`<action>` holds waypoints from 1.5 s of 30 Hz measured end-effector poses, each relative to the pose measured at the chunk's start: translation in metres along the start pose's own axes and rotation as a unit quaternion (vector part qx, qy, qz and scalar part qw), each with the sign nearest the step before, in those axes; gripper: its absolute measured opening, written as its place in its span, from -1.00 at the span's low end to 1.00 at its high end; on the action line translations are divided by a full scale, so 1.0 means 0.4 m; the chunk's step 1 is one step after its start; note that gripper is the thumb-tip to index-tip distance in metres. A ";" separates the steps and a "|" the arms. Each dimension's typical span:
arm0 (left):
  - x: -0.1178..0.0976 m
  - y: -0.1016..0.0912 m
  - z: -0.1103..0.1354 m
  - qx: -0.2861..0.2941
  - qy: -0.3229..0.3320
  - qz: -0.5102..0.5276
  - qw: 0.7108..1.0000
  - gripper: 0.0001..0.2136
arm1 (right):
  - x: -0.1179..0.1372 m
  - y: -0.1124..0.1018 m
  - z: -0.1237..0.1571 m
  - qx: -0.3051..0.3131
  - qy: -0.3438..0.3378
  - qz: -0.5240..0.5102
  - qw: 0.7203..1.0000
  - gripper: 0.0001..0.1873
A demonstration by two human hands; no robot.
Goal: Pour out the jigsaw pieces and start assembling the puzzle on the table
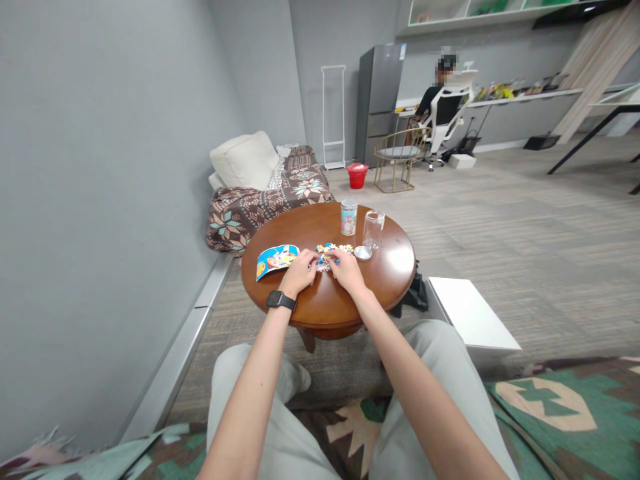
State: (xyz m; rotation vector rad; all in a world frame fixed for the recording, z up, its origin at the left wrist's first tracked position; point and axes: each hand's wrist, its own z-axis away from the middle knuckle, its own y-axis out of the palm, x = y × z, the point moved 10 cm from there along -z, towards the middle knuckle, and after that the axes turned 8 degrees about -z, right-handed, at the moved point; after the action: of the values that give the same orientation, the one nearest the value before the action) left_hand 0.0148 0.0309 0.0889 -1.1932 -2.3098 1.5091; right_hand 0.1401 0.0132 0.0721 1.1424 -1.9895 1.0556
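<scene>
On the round wooden table (293, 230) lies a small heap of jigsaw puzzle pieces (334, 247), coloured blue, white and yellow. My left hand (300, 272), below a black watch, has its fingers curled in at the heap's left side. From the right, my right hand (346, 270) pinches a puzzle piece between thumb and finger, close to the left fingertips. The pieces right between the hands are partly hidden and too small to make out singly. Left of my left hand rests a curled colourful picture sheet (277, 259), its right edge near my fingers.
Behind the pieces stand a printed can (349, 219) and a clear jar (373, 230), with a round metal lid (363, 253) before the jar. A white box (470, 310) sits on the floor at right. A person (434, 97) is seated farther back.
</scene>
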 end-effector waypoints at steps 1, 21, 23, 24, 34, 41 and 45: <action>0.001 0.004 0.000 0.005 -0.003 -0.001 1.000 -0.82 | -0.003 0.002 0.000 0.001 0.003 -0.002 1.000 -0.81; 0.013 0.020 0.007 0.034 -0.030 0.011 0.999 -0.81 | -0.010 -0.001 0.005 -0.006 -0.003 0.068 0.998 -0.71; 0.013 0.022 0.006 0.035 -0.026 0.001 0.999 -0.83 | -0.019 0.001 0.006 -0.004 0.012 0.080 0.997 -0.72; 0.012 0.021 0.006 0.033 -0.023 -0.006 0.999 -0.84 | -0.022 0.002 0.006 -0.003 0.018 0.084 0.996 -0.73; -0.017 0.025 0.009 0.034 0.027 -0.027 0.999 -0.78 | -0.053 -0.071 0.012 -0.103 0.067 0.064 0.990 -0.56; -0.035 0.034 0.009 0.044 0.058 -0.070 0.995 -0.82 | -0.044 -0.064 0.016 -0.091 0.077 0.110 0.987 -0.67; -0.029 0.021 0.005 0.032 0.034 -0.097 0.994 -0.79 | -0.065 -0.084 0.016 -0.115 0.100 0.072 0.986 -0.68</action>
State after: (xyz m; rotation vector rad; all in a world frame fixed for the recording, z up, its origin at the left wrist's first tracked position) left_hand 0.0262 0.0230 0.0844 -0.9586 -2.2415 1.4387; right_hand 0.1808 0.0076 0.0596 0.7511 -1.9941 0.9424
